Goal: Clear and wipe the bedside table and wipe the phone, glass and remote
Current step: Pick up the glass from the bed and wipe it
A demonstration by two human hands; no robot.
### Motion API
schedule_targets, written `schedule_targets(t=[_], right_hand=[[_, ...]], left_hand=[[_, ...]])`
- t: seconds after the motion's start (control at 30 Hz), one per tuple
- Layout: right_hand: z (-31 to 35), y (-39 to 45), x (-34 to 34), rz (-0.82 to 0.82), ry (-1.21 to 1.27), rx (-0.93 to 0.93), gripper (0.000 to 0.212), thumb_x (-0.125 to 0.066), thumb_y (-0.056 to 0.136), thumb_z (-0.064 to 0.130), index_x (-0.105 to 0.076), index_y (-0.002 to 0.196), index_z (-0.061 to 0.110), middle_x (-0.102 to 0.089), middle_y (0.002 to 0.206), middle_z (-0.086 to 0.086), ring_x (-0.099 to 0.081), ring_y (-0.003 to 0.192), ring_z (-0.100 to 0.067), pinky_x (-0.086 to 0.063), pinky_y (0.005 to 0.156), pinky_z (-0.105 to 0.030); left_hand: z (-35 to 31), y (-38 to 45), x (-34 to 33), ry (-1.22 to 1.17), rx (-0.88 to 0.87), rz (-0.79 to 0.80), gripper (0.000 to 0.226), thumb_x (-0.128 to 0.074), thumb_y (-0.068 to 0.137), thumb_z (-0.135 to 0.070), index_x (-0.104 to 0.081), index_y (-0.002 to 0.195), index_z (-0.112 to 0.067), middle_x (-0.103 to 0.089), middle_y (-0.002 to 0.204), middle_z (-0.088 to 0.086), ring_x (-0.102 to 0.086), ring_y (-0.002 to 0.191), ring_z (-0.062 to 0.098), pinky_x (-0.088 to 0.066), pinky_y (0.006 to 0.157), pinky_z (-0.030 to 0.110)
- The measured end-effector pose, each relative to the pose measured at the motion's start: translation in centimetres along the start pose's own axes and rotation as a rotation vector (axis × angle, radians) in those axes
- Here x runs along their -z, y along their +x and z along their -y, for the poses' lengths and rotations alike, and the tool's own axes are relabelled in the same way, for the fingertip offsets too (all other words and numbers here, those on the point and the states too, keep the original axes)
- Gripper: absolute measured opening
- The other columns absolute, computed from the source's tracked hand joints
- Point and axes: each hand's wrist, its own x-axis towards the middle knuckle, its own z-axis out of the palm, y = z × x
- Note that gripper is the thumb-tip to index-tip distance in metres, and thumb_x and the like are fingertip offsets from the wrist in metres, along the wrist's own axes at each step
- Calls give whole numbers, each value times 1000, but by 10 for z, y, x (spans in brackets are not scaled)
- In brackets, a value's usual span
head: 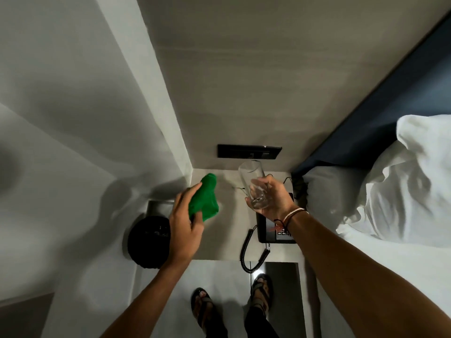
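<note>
Left hand [185, 223] clutches a bunched green cloth [204, 198], held above the bedside table [224, 230] near its left edge. Right hand [271, 198] grasps a clear glass [253, 184] by its base, tilted, raised over the table's right side. Black phone [275, 230] sits at the right edge beside the bed; its coiled cord [246, 252] hangs over the front edge.

bare forearms, string bracelets [290, 217] on the right wrist, dark strapped sandals [203, 307].
</note>
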Motion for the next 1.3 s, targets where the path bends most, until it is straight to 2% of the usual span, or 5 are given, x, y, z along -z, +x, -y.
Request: schedule_targets(t=[0.2, 0.33, 0.47, 0.7, 1.3], right_hand=[[2, 57, -16, -195, -617, 128, 44, -77, 73, 22, -65, 109, 0, -64, 100, -17, -65, 82, -30, -55, 87, -46], [0, 107, -33, -320, -793, 271, 63, -85, 69, 18, -55, 124, 14, -65, 109, -8, -64, 92, -21, -57, 76, -33], [-8, 147, -39, -341, -1143, 467, 72, -91, 59, 29, -48, 116, 24, -65, 111, -9, -61, 91, -19, -56, 83, -37], [-28, 211, -62, -291, -1598, 675, 70, -92, 53, 34, -61, 116, 25, -58, 112, -3, -62, 96, -24, -51, 81, -26], [-80, 261, -86, -236, -1733, 753, 61, -78, 81, 19, -45, 132, 17, -58, 133, -11, -60, 115, -36, -51, 97, -45]], left_hand=[[51, -6, -13, -299, 349, -121, 46, -55, 89, 12, -56, 130, -9, -65, 121, 8, -63, 112, 15, -51, 101, 35], [88, -7, -33, -393, 492, -179, 45, -58, 77, -12, -55, 122, -10, -64, 106, 9, -63, 95, 15, -52, 84, 25], [132, -7, -57, -452, 608, -199, 36, -66, 86, 3, -53, 116, -12, -62, 100, 4, -61, 92, 18, -52, 71, 11], [198, -23, -83, -521, 718, -201, 38, -60, 91, 9, -58, 118, -17, -68, 106, 2, -68, 86, -3, -53, 68, 11], [238, -37, -92, -579, 780, -163, 36, -61, 89, 11, -61, 110, -19, -70, 105, 5, -68, 93, 9, -57, 74, 17]])
